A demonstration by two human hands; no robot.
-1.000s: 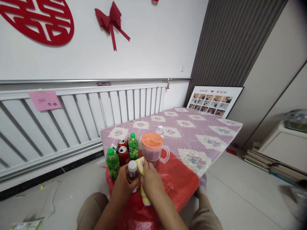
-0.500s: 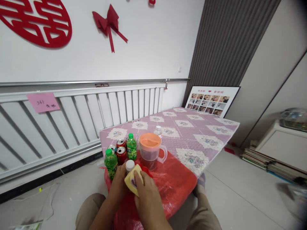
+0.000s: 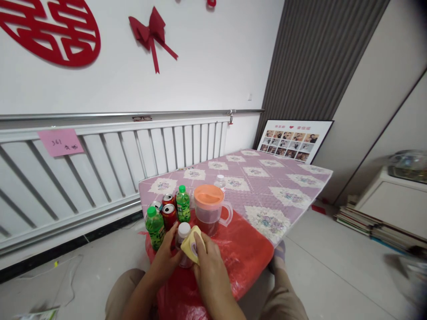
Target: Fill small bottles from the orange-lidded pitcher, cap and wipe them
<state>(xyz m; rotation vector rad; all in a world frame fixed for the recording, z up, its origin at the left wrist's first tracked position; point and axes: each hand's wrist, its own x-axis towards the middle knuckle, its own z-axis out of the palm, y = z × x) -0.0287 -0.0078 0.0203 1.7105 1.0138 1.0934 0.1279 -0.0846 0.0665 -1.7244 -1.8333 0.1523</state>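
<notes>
A clear bottle with a white cap (image 3: 184, 230) stands upright at the front of the red plastic sheet (image 3: 245, 253). My left hand (image 3: 167, 254) is closed around its left side, thumb in front. A folded yellow cloth (image 3: 191, 245) is gripped in my right hand (image 3: 211, 266) and pressed against the bottle's right side. Beyond the bottle is a clear pitcher with an orange lid (image 3: 209, 196). To the left stand a green-capped bottle (image 3: 155, 231), a second green bottle (image 3: 183, 206), a red can (image 3: 169, 216) and another red can (image 3: 168, 199).
A small clear bottle (image 3: 220, 181) stands behind the pitcher on the purple flowered tablecloth (image 3: 240, 189). A white radiator (image 3: 113, 155) runs along the wall. A photo board (image 3: 295, 138) leans at the back. Stacked books (image 3: 353, 222) lie by a white cabinet (image 3: 383, 195) at right.
The yellow cloth and my right hand have shifted slightly right and up along the bottle. My left fingers have loosened somewhat, and more of the bottle's body shows.
</notes>
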